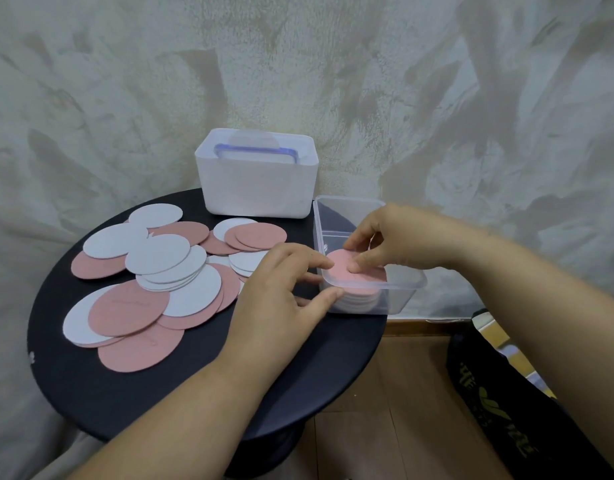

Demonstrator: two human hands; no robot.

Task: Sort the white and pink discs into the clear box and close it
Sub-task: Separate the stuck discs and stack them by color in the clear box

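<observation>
Right hand (399, 237): fingertips together, pressing the top pink round felt-like disc (359, 273) down onto the stack in the near compartment of the clear rectangular plastic box (407, 284). Left hand (281, 289): fingers spread, index on the disc edge, thumb against the box wall.

Risk: the box overhangs the black round table (73, 375); a downward push may tip it.

Stack is white under pink. Many loose white and pink discs (153, 282) remain outside the box.
</observation>
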